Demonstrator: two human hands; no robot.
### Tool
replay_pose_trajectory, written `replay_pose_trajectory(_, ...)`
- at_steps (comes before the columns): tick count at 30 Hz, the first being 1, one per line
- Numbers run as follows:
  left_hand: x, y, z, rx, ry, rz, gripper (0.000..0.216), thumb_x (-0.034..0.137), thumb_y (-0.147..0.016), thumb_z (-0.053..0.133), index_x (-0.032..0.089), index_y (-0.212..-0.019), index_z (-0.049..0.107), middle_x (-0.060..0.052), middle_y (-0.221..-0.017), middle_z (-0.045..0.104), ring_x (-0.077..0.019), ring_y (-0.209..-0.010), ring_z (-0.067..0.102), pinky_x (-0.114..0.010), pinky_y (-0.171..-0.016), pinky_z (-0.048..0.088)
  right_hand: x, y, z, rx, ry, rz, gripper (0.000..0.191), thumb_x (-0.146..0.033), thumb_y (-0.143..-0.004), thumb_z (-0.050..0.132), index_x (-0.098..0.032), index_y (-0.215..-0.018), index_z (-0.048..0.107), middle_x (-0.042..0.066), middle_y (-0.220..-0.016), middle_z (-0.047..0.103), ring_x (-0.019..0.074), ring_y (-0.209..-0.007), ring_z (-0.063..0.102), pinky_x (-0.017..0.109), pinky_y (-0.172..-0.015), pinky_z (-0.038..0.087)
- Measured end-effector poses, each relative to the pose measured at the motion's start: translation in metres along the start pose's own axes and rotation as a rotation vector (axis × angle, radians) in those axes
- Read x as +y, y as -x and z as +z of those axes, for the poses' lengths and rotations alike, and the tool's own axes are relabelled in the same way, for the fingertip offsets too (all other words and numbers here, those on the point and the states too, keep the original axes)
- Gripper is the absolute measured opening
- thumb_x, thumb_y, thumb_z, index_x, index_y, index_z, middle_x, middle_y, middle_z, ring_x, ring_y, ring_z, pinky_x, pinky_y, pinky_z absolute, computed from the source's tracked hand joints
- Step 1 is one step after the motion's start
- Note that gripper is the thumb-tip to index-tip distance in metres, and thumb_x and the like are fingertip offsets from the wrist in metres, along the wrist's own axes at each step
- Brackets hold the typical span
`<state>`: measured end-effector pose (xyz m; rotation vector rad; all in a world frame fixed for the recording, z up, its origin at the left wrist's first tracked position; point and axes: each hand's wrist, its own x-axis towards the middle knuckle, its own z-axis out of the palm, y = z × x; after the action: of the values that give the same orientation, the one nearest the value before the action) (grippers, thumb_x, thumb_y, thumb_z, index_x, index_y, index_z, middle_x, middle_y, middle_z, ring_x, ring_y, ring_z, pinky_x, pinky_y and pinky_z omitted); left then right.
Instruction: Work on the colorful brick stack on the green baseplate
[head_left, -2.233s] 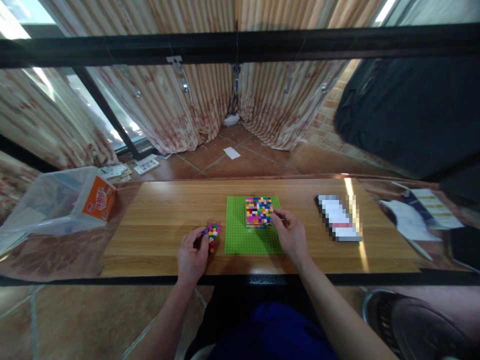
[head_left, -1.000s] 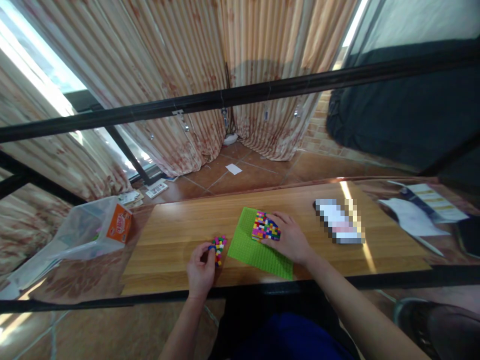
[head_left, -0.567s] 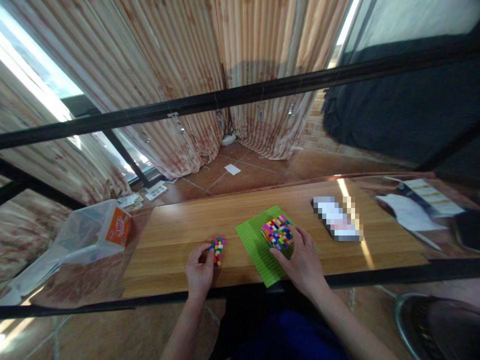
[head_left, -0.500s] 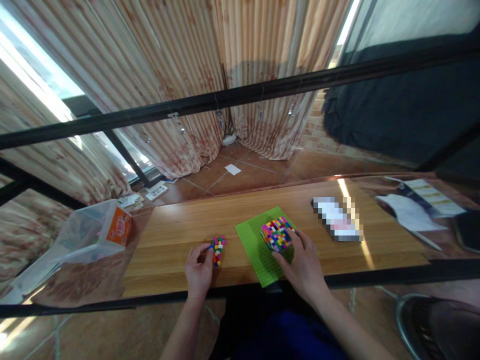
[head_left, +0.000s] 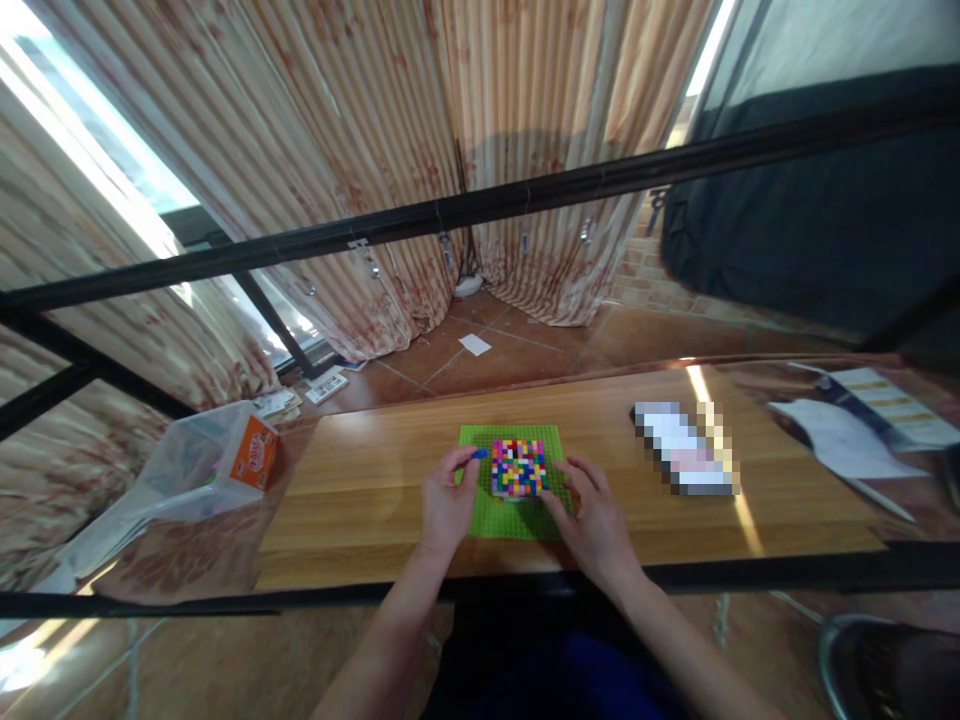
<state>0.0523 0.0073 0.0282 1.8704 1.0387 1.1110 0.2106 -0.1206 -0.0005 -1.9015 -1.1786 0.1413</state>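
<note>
A block built of small multicoloured toy bricks (head_left: 518,467) sits on a green studded baseplate (head_left: 499,526). My left hand (head_left: 448,500) is at the block's left side, over the plate's edge. Its thumb and fingertips pinch a small blue brick (head_left: 479,454), held just off the block's upper left. To the right, my right hand (head_left: 595,515) has its thumb and fingers apart, with nothing visible between them. Its thumb tip lies close to the block's lower right corner; whether it touches, I cannot tell. The loose bricks are out of sight, perhaps behind my left hand.
The plate lies on a wooden table (head_left: 360,490). A phone-like blurred slab (head_left: 686,450) is on the right of the tabletop. At the left stands a clear plastic bin (head_left: 202,465) with an orange label. Papers (head_left: 847,435) lie beyond the right end. A dark bar (head_left: 465,207) crosses ahead.
My left hand has moved right from the loose bricks to the block, carrying the blue brick. The baseplate and block have turned to sit squarer and shifted left. My right hand has drawn off the block's top.
</note>
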Motion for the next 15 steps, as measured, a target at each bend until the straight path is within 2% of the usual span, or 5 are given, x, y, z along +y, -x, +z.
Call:
replay_pose_trajectory(5,0.000,-0.025,0.003,-0.121,-0.118,0.089,0.017,0.024,-0.086,0.054,0.020,-0.093,0.069,-0.005,-0.091,0.073,-0.0181,-0.086,0.068,-0.034,-0.085,0.053,0.037,-0.020,-0.021,-0.012,0.035,-0.068,0.040,-0.048,-0.086,0.054,-0.019,-0.111,0.062,0.013,-0.118,0.058,0.0268,-0.109,0.058,0.043,-0.095,0.048)
replay_pose_trajectory(10,0.004,-0.038,0.011,-0.223,-0.173,0.123,0.017,0.022,-0.086,0.054,0.019,-0.092,0.069,-0.004,-0.090,0.074,-0.0186,-0.084,0.069,-0.033,-0.082,0.053,0.063,-0.029,-0.012,0.024,0.122,-0.097,0.034,-0.045,-0.089,0.051,-0.018,-0.103,0.066,0.012,-0.112,0.063,0.0269,-0.106,0.058,0.045,-0.095,0.047)
replay_pose_trajectory(15,0.005,-0.040,0.018,-0.271,-0.199,0.094,0.016,0.019,-0.084,0.054,0.019,-0.090,0.069,-0.003,-0.090,0.074,-0.0174,-0.085,0.068,-0.031,-0.082,0.052,0.071,-0.028,-0.006,0.055,0.119,-0.113,0.030,-0.043,-0.090,0.051,-0.019,-0.096,0.067,0.010,-0.106,0.065,0.0248,-0.101,0.060,0.043,-0.093,0.047)
